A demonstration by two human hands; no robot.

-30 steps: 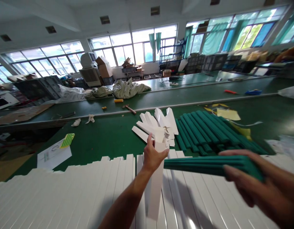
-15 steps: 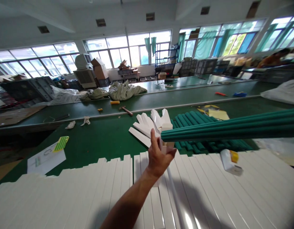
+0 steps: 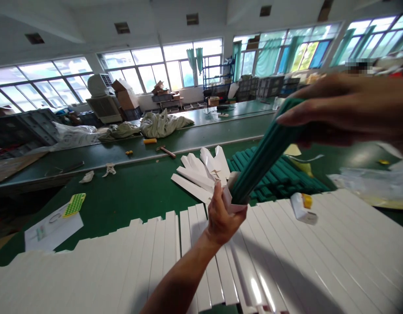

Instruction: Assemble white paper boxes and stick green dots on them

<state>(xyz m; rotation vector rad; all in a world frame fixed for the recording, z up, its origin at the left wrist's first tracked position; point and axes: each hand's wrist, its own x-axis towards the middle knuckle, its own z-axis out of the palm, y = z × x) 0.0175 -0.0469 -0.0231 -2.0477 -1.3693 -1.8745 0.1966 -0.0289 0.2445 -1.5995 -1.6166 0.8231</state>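
My left hand [image 3: 222, 218] is closed around a narrow white cardboard box [image 3: 235, 207] with its open end facing up. A bundle of green ribbed rods [image 3: 258, 159] slants down, its lower end at the mouth of this box; how far inside it reaches is hidden. My right hand [image 3: 348, 109] comes in from the right, slightly blurred, fingers and thumb closed on the top end of the bundle. More green rods [image 3: 283, 174] lie on the table behind it. Flattened white cartons [image 3: 194, 176] fan out just past my left hand.
Rows of long white boxes [image 3: 122, 270] cover the near table. On them sits a small white box with a yellow part [image 3: 303, 209]. A hammer [image 3: 167, 151], a paper sheet [image 3: 53, 229] and a crumpled grey-green cloth [image 3: 163, 124] lie farther off. Clear plastic [image 3: 361, 183] lies right.
The green bundle has swung from nearly level to a steep slant, its low end now at the box mouth. My right hand has come into view at its top. The view has shifted slightly right.
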